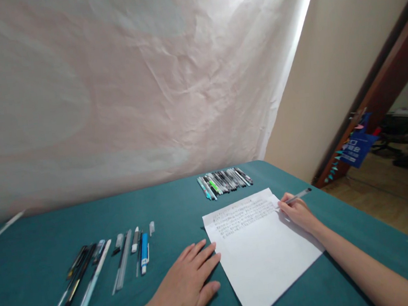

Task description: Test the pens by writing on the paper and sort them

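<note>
My right hand (299, 213) is closed around a slim clear pen (299, 195) with a dark end. The pen's tip meets the white paper (269, 267) near its upper right, beside several rows of dark handwriting. Flat on the table, my left hand (189, 282) has its fingers spread, and its fingertips reach the paper's left edge. To the left of that hand lie a blue pen (145, 252), a clear pen barrel (123, 261), small caps and several taken-apart pens, among them a black one (76, 285) and a pale blue one (93, 281).
A row of several pens (224, 182) lies behind the paper on the green tabletop (172, 199). A pale cloth (128, 83) hangs along the table's back edge. At the right, a blue bag (358, 148) hangs by a wooden door frame.
</note>
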Action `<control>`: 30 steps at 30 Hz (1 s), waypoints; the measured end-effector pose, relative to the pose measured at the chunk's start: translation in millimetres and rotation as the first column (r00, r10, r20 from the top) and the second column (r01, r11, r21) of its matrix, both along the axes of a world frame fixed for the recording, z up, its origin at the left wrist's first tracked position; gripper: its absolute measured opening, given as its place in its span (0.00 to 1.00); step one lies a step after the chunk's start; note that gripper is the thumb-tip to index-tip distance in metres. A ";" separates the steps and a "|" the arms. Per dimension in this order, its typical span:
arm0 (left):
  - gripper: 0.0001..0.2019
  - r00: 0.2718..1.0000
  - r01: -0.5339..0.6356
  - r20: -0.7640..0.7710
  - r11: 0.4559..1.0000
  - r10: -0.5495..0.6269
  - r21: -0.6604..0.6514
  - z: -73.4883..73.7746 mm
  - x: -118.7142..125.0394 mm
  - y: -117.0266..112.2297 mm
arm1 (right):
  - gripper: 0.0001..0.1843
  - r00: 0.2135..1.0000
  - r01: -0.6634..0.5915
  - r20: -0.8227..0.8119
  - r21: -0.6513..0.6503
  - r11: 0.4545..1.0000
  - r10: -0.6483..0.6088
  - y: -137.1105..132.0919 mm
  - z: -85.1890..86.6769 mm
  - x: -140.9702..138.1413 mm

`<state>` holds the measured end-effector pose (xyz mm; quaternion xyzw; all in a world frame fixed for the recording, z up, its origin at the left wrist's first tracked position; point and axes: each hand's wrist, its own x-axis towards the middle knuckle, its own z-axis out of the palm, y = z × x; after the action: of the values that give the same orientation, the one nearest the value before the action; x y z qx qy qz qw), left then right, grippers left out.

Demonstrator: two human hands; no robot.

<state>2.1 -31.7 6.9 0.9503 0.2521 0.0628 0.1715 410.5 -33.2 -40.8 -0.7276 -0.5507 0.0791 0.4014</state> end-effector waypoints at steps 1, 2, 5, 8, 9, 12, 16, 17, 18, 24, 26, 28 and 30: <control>0.23 1.000 0.001 0.003 1.000 -0.001 -0.001 0.3 -0.1 -0.2 | 0.10 1.000 0.000 0.009 -0.005 1.000 0.000 0.1 0.0 0.1; 0.23 1.000 0.000 0.006 1.000 0.000 -0.003 0.6 -0.1 -0.5 | 0.10 1.000 -0.002 0.025 -0.010 1.000 0.002 0.4 0.1 0.2; 0.23 1.000 -0.009 -0.003 1.000 0.009 -0.007 1.1 -0.2 -0.9 | 0.09 0.997 -0.008 0.076 -0.015 1.000 0.009 1.5 0.4 0.9; 0.23 1.000 -0.013 -0.015 1.000 0.013 -0.010 0.9 -0.1 -0.7 | 0.09 0.996 -0.005 0.089 -0.008 1.000 0.006 2.1 0.2 1.9; 0.23 1.000 -0.012 -0.014 1.000 0.012 -0.011 0.8 -0.1 -0.5 | 0.09 0.996 -0.003 0.085 -0.006 1.000 0.003 2.2 0.0 2.1; 0.23 1.000 -0.011 0.001 1.000 0.011 -0.009 0.4 0.0 0.2 | 0.10 0.997 0.005 0.074 -0.008 1.000 -0.005 2.2 0.1 1.5; 0.23 1.000 -0.010 0.011 1.000 0.010 -0.005 -0.1 0.4 0.5 | 0.10 0.997 0.006 0.076 -0.019 1.000 -0.005 2.2 2.0 -0.8; 0.23 1.000 -0.009 0.016 1.000 0.009 -0.003 -0.2 0.4 0.4 | 0.10 0.997 0.007 0.077 -0.019 1.000 -0.005 2.1 2.5 -1.1; 0.23 1.000 -0.007 0.024 1.000 0.007 -0.001 -0.2 0.3 0.3 | 0.10 0.997 0.006 0.079 -0.019 1.000 -0.004 2.1 3.0 -1.2; 0.23 0.999 0.002 0.032 1.000 -0.002 -0.016 0.5 -1.4 0.2 | 0.08 0.996 0.011 0.084 -0.012 1.000 -0.010 1.6 3.0 0.3; 0.23 0.999 0.011 0.047 1.000 -0.010 -0.018 0.4 -1.8 0.6 | 0.09 0.997 0.018 0.074 -0.013 1.000 -0.017 1.3 2.6 0.3; 0.23 0.998 0.012 0.056 1.000 -0.012 -0.012 -0.3 -1.9 0.8 | 0.10 0.998 0.014 0.062 -0.021 1.000 -0.012 1.1 2.5 0.0; 0.23 0.998 0.003 0.057 1.000 -0.003 -0.004 -1.4 -1.6 0.8 | 0.10 0.998 -0.001 0.064 -0.025 1.000 0.002 1.2 2.6 -0.1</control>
<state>0.5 -30.9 5.6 0.9482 0.2456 0.0890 0.1809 410.3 -32.0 -38.2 -0.7342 -0.5628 0.0628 0.3744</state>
